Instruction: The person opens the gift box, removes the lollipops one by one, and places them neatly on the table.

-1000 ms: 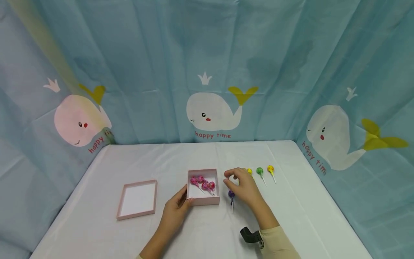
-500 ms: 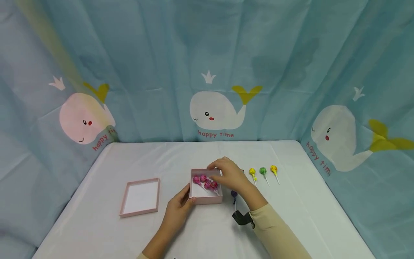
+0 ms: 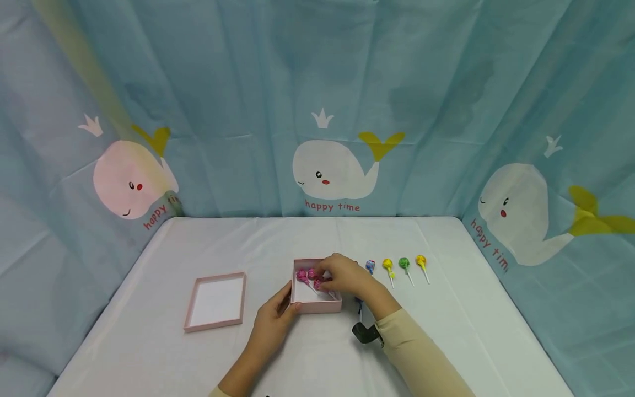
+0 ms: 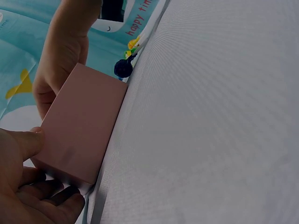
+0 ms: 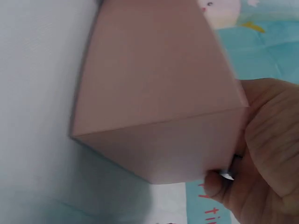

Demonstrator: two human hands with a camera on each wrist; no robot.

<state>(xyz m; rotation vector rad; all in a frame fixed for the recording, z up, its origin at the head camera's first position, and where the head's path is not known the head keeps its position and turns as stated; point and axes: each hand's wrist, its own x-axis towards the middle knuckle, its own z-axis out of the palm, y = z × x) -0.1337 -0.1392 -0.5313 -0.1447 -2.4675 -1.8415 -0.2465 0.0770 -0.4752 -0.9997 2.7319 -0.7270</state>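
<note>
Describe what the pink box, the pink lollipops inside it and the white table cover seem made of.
Pink box: probably cardboard, matte, judging by its flat, dull walls and crisp edges.
Pink lollipops: perhaps plastic or foil wrapping, given the bright, mottled heads; too small to settle.
White table cover: seemingly dull woven fabric, showing a fine weave.

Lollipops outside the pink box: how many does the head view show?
5, right of the pink box: blue lollipop, yellow lollipop, green lollipop and yellow-orange lollipop in a row; dark lollipop nearer the person, partly hidden. The right hand may hide more.
</note>
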